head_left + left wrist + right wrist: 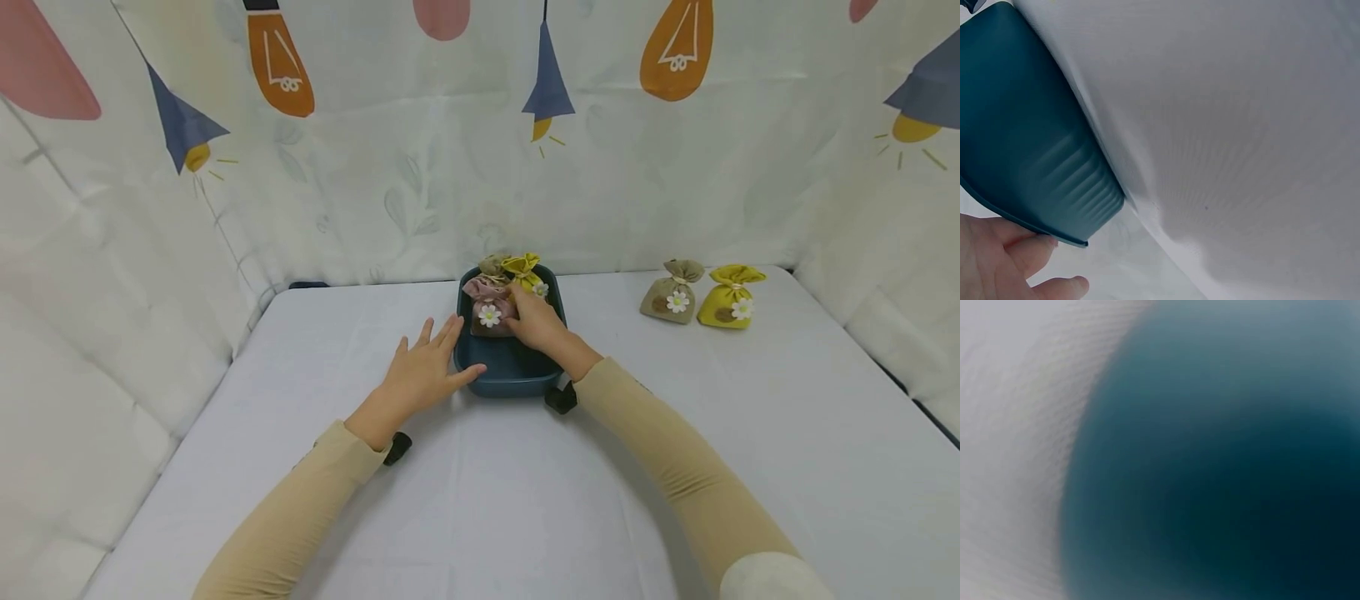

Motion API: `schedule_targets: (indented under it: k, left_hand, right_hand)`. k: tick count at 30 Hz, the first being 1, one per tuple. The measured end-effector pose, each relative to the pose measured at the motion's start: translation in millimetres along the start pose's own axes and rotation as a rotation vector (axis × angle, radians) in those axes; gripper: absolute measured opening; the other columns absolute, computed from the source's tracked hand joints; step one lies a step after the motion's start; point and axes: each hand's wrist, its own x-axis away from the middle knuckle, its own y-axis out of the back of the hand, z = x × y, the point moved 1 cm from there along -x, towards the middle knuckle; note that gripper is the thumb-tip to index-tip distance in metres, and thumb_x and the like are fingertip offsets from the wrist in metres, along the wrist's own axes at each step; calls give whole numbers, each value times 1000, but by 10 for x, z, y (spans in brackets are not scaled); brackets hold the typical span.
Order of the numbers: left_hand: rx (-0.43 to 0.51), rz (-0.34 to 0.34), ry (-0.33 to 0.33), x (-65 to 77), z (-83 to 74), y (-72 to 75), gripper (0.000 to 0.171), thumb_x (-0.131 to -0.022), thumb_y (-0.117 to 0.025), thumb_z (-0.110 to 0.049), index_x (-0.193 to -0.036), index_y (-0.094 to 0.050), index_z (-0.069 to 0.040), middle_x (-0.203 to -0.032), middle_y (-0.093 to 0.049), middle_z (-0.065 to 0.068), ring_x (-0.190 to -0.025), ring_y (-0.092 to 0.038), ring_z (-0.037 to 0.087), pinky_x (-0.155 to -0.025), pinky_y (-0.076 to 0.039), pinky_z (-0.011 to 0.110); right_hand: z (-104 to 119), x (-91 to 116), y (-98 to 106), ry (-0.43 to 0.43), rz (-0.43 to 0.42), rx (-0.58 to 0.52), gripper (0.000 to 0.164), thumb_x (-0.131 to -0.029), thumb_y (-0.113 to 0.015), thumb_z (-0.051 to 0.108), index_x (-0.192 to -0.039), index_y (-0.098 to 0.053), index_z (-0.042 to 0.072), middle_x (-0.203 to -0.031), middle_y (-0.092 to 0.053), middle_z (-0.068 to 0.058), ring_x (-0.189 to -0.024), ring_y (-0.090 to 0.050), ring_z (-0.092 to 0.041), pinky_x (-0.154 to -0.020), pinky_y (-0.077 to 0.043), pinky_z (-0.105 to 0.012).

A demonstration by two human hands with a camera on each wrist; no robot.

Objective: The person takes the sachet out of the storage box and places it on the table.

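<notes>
A dark teal plastic bin [510, 388] stands at the back middle of the table. In its far half sit small drawstring pouches: a pink pouch [483, 292] with a white flower, a yellow pouch [522, 267] and a beige pouch [495, 265] behind. My right hand [542, 323] reaches over the bin's right side and pinches the pink pouch at its right edge. With fingers spread and straight, my left hand [420, 373] rests along the bin's left rim; its fingertips [1035, 250] show at the rim in the left wrist view. The right wrist view is blurred teal bin wall.
Toward the back right of the white table [510, 508], another beige pouch [670, 298] and another yellow pouch [727, 302] stand side by side, each with a white flower. A printed white curtain [465, 183] hangs just behind the table's far edge.
</notes>
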Motion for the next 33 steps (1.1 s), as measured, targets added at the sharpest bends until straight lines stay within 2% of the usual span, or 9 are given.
schedule_targets:
  k: [4, 12, 21, 33]
  left_hand:
    - [-1, 0, 1, 0, 5, -4, 96, -99, -45, -72, -167, -8, -15, -171, -13, 5, -155, -8, 39, -116, -15, 71]
    - [-4, 1, 1, -4, 4, -4, 96, -99, -45, -72, -167, -8, -14, -171, -13, 5, -155, -8, 38, -116, -15, 70]
    - [1, -3, 3, -2, 5, -6, 96, -99, -46, -72, -167, -9, -14, -171, -14, 5, -155, -8, 38, -116, -15, 71]
    - [5, -9, -1, -2, 10, -12, 97, -98, -46, -72, -167, -9, -14, -171, -14, 5, -155, -8, 39, -116, -15, 71]
  right_hand:
    - [2, 7, -2, 16, -17, -22, 44, -102, -66, 14, -143, -50, 8, -110, -64, -16, -92, -61, -28, -79, -50, -43]
    - [6, 18, 15, 30, -28, -56, 44, -103, -66, 14, -145, -52, 9, -115, -65, -15, -101, -62, -28, -83, -52, -43]
    - [-17, 18, 23, 32, -49, -74, 42, -102, -67, 13, -141, -54, 10, -104, -67, -13, -91, -65, -26, -75, -54, -40]
    - [14, 120, 138, 55, -20, -73, 42, -101, -68, 12, -140, -54, 11, -114, -69, -17, -103, -67, -29, -85, -56, -44]
